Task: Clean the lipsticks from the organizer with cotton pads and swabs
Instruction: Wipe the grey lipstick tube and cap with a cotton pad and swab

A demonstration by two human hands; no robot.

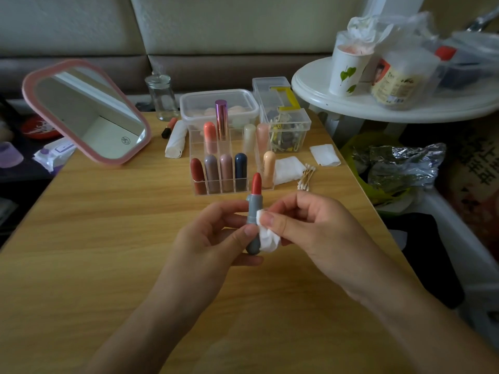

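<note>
Centre of the frame: the left hand [216, 230] has its fingers and thumb curled round the lower barrel of a grey lipstick [253, 207]. It holds the tube upright with the red bullet up and clear of the skin, probably so the colour doesn't smear. The right hand [305, 225] pinches a folded cotton pad [267, 240] against the barrel's right side, which looks like wiping the casing rather than the tip.

Just behind, upper centre, stands the clear organizer [226, 192] with the other lipsticks upright in their slots. One front slot looks vacant, likely this one's home. Spare pads [289, 168] and cotton swabs [306, 176] lie right of it, near to that hand.

All this is on a pale wood-grain table [108, 225]. A pink-framed mirror [89, 112] leans at the upper left, a padded wall runs behind, and a white round side table [310, 87] crowds the upper right, cluttered with a paper cup [348, 68] and bags.
</note>
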